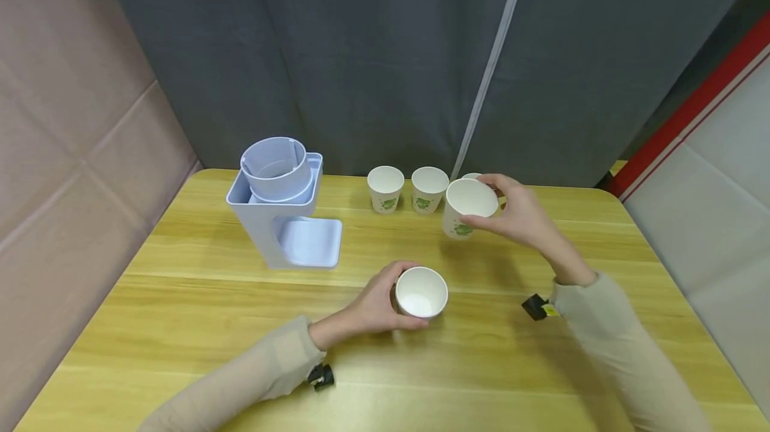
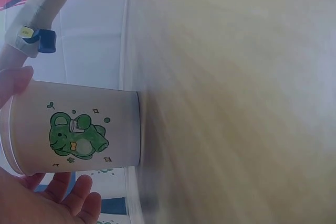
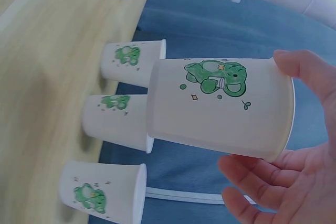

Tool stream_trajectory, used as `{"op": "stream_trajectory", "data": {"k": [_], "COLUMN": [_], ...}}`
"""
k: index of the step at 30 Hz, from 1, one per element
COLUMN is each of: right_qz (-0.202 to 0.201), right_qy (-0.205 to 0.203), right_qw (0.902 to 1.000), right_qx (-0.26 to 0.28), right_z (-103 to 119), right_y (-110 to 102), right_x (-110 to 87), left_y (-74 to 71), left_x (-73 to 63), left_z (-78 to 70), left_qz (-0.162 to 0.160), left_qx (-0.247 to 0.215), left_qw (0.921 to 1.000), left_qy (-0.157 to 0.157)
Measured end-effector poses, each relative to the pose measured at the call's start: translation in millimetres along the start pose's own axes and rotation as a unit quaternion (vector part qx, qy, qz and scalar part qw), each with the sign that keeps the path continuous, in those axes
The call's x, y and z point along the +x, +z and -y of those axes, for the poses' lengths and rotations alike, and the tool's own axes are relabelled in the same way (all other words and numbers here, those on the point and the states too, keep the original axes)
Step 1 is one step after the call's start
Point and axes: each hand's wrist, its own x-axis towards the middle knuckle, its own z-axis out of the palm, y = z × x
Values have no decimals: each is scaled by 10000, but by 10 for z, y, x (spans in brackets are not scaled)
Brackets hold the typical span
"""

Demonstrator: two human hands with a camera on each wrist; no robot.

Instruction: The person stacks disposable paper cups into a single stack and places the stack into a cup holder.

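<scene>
Head view: a person in beige sleeves works over a yellow wood-grain table (image 1: 198, 325), one cup in each hand.
Left grip: the left hand (image 1: 375, 305) grips a round white paper nearer cup (image 1: 422, 293) around the table's middle, thumb along the front and fingers round the far side — a sideways hold that seems to keep the mouth clear.
Nearer cup's base: it looks set on the wood, mouth up, though the low left wrist view makes contact hard to confirm.
Right grip: the right hand (image 1: 522, 212) pinches a matching white paper lifted cup (image 1: 471, 199) close to its rim, thumb on one side and fingers on the other; the high hold probably leaves the lower wall and base unobstructed.
Lifted cup's place: raised off the table, in front of the back row's right end, with its green cartoon animal showing.
Back row: a left white paper cup (image 1: 386, 181), a middle white paper cup (image 1: 430, 181) and a right white paper cup (image 3: 102, 190) stand upright and apart, perhaps lined up for easy reach; the lifted cup mostly hides the last in the head view.
Pale blue stand: a plastic stand (image 1: 257, 228) bears a round container (image 1: 279, 188) on top — its flat tray (image 1: 315, 243) faces the cups' side.
Backdrop: a dark grey curtain (image 1: 373, 51) hangs behind.
</scene>
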Motion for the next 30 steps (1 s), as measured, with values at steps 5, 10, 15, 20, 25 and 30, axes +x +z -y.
{"op": "stream_trajectory", "data": {"k": [5, 10, 15, 20, 25, 30], "right_qz": [54, 90, 53, 14, -45, -84], "right_qy": [86, -45, -436, -713, -885, -1165], "right_qw": [9999, 9999, 9990, 9975, 9959, 9929], "right_qx": [9, 16, -36, 18, 163, 211], "right_z": [103, 179, 291, 386, 456, 540], "right_y": [-88, -112, -121, -137, -151, -161], "right_x": [-40, -93, -145, -176, -203, -277], "left_y": [2, 8, 9, 12, 11, 10], "left_x": [1, 5, 5, 8, 6, -1], "left_z": [1, 11, 18, 22, 11, -2], "left_qz": [10, -13, -35, -34, -37, -20], "left_qx": [0, 12, -7, -6, 8, -10], "left_qw": [10000, 10000, 10000, 10000, 10000, 10000], "left_qy": [-9, 8, 79, 75, 43, -26]}}
